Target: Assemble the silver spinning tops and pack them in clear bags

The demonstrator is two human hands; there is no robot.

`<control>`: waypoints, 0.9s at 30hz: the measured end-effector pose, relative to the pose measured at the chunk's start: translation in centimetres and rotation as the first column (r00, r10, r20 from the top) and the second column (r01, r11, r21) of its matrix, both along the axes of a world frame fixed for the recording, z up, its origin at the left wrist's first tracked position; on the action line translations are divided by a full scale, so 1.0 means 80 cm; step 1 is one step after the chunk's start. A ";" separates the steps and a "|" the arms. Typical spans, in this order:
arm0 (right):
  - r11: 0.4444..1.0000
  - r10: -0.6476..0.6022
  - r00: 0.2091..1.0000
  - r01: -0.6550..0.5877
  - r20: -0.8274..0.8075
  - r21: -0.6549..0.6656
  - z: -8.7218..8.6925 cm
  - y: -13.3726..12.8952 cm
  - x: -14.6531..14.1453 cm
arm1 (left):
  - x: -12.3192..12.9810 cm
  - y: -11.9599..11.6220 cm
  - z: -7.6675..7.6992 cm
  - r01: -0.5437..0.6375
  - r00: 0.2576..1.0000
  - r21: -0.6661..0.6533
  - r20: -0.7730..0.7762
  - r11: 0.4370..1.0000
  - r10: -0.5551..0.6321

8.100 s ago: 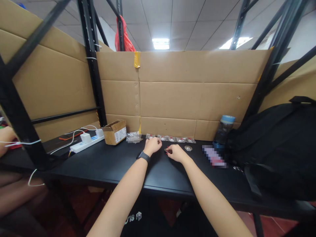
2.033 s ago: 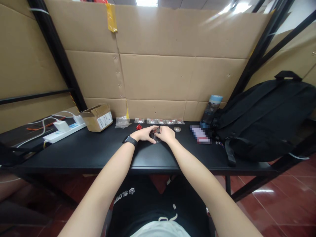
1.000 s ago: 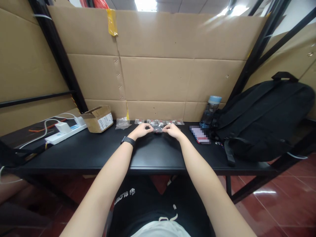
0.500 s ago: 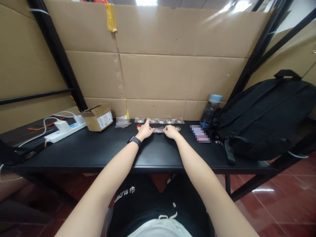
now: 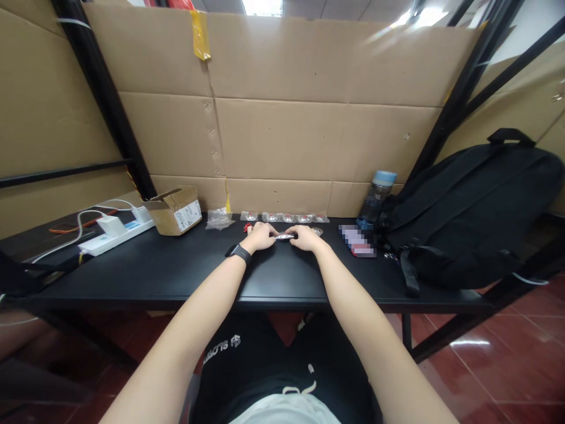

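Between my two hands, just over the black table (image 5: 282, 277), is a small shiny packet in clear plastic (image 5: 285, 237). My left hand (image 5: 261, 237), with a dark watch on its wrist, has its fingers closed on the packet's left end. The right end is pinched by my right hand (image 5: 303, 237). Behind my hands, several small clear packets with red marks (image 5: 288, 218) lie in a row along the cardboard. A small red item (image 5: 248, 227) is beside my left hand, and a round clear-and-silver piece (image 5: 317, 231) shows partly behind my right.
On the left stand an opened cardboard box (image 5: 174, 212) and a white power strip (image 5: 117, 237) with chargers. A crumpled clear bag (image 5: 219, 218) lies near the box. To the right are a blurred-out flat item (image 5: 358, 240), a blue-lidded bottle (image 5: 377, 197) and a black backpack (image 5: 477, 212).
The packet between my hands now appears tilted and narrower than before. My left index finger, earlier stretched toward the row behind, has drawn in and curled.
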State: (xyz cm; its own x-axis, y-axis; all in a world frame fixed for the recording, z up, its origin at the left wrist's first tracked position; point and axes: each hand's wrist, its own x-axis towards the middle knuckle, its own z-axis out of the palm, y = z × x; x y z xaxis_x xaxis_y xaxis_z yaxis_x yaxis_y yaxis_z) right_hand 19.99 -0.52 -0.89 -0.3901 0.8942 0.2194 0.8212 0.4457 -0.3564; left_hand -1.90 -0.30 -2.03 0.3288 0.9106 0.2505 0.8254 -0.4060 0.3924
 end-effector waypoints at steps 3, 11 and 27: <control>1.000 -0.017 1.000 0.018 -0.016 0.010 0.000 0.000 -0.001 | 0.001 -0.002 0.001 0.004 0.999 0.028 -0.038 1.000 -0.003; 0.999 -0.012 0.951 -0.003 -0.309 -0.048 -0.014 0.027 0.005 | 0.007 0.002 0.000 -0.089 0.980 0.064 0.186 0.994 0.076; 0.977 -0.065 0.635 -0.118 -0.770 -0.180 -0.004 0.015 0.004 | -0.042 0.057 0.022 -0.418 0.713 -0.031 0.608 0.908 0.349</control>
